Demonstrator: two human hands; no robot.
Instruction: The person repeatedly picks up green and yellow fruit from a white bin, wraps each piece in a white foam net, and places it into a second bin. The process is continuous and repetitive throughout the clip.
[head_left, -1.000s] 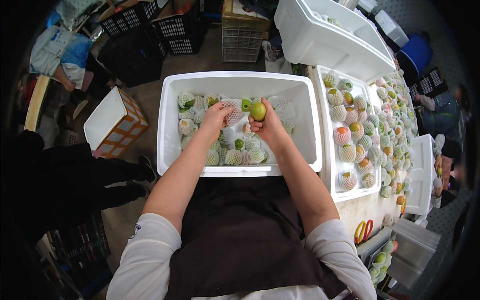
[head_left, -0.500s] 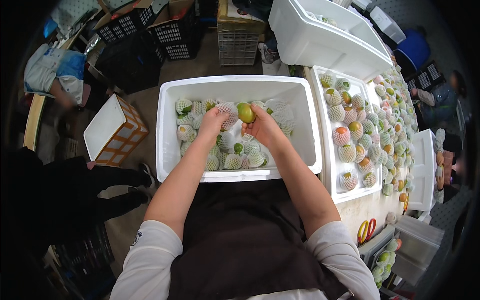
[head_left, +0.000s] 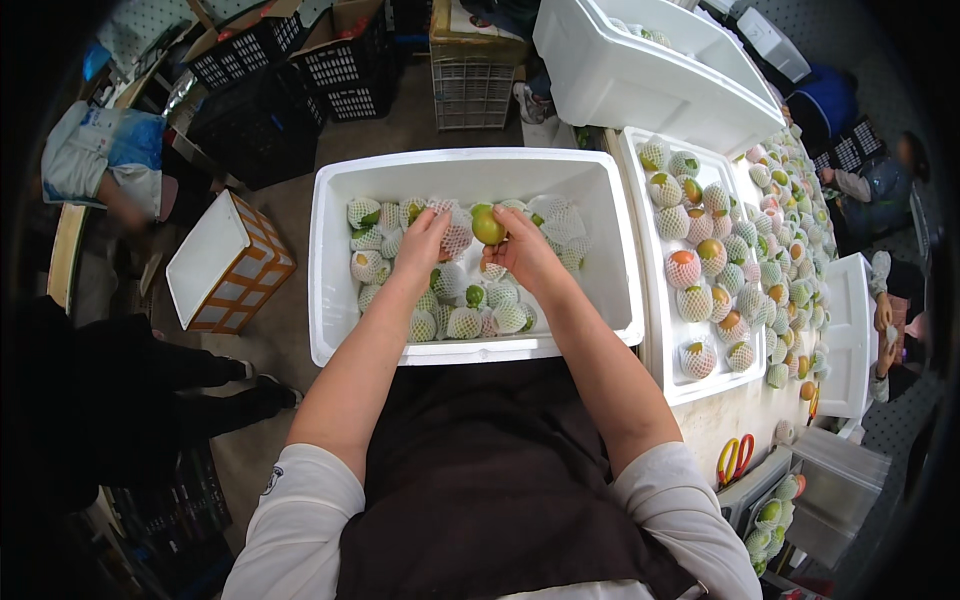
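Above the open white foam box (head_left: 325, 270), my right hand (head_left: 527, 250) grips a bare, round, yellowish-green fruit (head_left: 488, 226) between thumb and fingers. My left hand (head_left: 424, 244) pinches a white foam net sleeve (head_left: 458, 232), just left of the fruit; the sleeve looks loose. The two hands are close together, but the fruit sits outside the net. Under them, many fruits in white foam nets (head_left: 464, 322) lie on the box floor, mostly toward its left and front. Several loose nets (head_left: 562, 222) rest at the box's back right.
On the right, a white foam tray (head_left: 690, 330) of netted fruits stands on a table beside many more fruits (head_left: 790, 260). Scissors (head_left: 735, 460) lie nearer me. Another foam box (head_left: 650, 80) stands behind. Left are an orange-strapped box (head_left: 235, 265) and a person in dark clothes (head_left: 110, 400).
My right hand has shifted very slightly left with the fruit. The net in my left hand has changed shape a little. The person at left has moved their legs.
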